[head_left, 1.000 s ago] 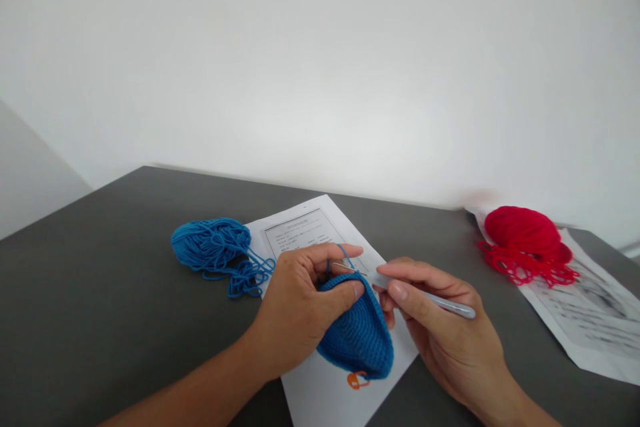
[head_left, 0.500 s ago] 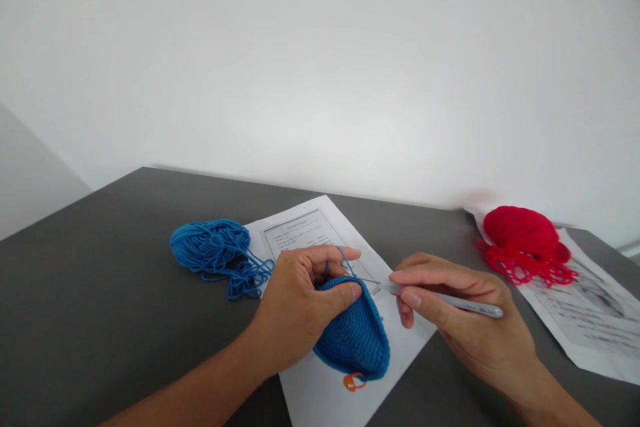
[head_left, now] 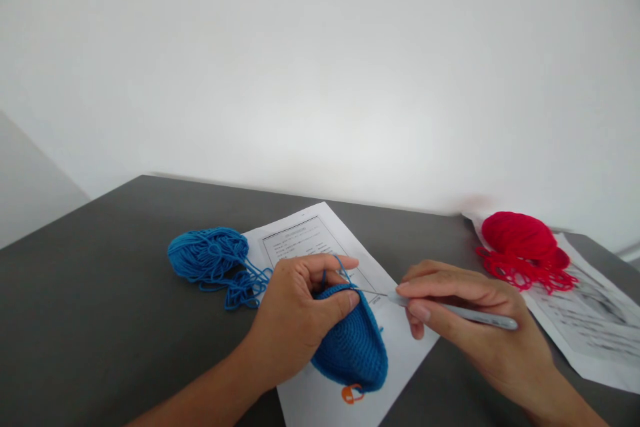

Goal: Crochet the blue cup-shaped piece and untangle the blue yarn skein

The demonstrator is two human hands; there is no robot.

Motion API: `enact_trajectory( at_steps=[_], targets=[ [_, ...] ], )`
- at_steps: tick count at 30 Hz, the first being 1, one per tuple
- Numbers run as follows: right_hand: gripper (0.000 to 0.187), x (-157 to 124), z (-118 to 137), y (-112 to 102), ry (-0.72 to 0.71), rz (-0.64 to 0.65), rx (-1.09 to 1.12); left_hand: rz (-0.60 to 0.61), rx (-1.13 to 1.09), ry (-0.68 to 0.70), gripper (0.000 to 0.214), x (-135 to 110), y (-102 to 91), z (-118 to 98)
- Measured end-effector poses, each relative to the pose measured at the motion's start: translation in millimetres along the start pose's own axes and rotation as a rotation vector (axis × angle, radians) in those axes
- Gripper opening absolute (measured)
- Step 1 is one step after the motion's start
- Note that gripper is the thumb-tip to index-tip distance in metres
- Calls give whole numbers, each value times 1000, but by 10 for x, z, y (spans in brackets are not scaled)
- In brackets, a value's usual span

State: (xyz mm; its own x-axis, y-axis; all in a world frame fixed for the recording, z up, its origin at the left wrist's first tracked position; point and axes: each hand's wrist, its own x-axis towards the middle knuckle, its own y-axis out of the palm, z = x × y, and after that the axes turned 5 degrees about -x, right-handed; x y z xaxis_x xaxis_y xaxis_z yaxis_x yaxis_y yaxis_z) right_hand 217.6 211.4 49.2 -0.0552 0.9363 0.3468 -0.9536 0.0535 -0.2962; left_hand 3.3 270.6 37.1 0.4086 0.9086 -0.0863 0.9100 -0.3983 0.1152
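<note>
My left hand (head_left: 295, 310) pinches the top edge of a round blue crochet piece (head_left: 353, 350), with a blue strand looped over the forefinger. My right hand (head_left: 465, 323) grips a silver crochet hook (head_left: 453, 310) like a pen; its thin tip points left and touches the edge of the piece. An orange stitch marker (head_left: 353, 393) hangs at the bottom of the piece. The strand runs back to a blue yarn skein (head_left: 210, 255) lying to the left on the table.
A printed sheet (head_left: 320, 247) lies under the work on a dark grey table (head_left: 100, 307). At the right, a red yarn ball (head_left: 523, 240) rests on a second printed sheet (head_left: 590, 320). A white wall stands behind the table.
My right hand has drawn to the right with the hook, pulling its tip out toward the piece's edge. The left hand and crochet piece shifted slightly down.
</note>
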Motion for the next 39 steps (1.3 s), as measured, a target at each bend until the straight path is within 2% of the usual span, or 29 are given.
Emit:
enact_trajectory(
  at_steps=[11, 21, 33, 39],
  targets=[
    [22, -14, 77, 37, -122, -52, -81, -32, 35, 19, 38, -9, 19, -40],
    [27, -18, 57, 119, -314, -144, -294, -107, 50, 47, 38, -16, 28, -60],
    [42, -111, 37, 190, -456, -68, -460, -288, 401, 285, 26, -41, 55, -11],
    [46, -145, -22, 318, -463, -45, -516, -338, 465, 294, 27, -50, 95, -8]
  ],
)
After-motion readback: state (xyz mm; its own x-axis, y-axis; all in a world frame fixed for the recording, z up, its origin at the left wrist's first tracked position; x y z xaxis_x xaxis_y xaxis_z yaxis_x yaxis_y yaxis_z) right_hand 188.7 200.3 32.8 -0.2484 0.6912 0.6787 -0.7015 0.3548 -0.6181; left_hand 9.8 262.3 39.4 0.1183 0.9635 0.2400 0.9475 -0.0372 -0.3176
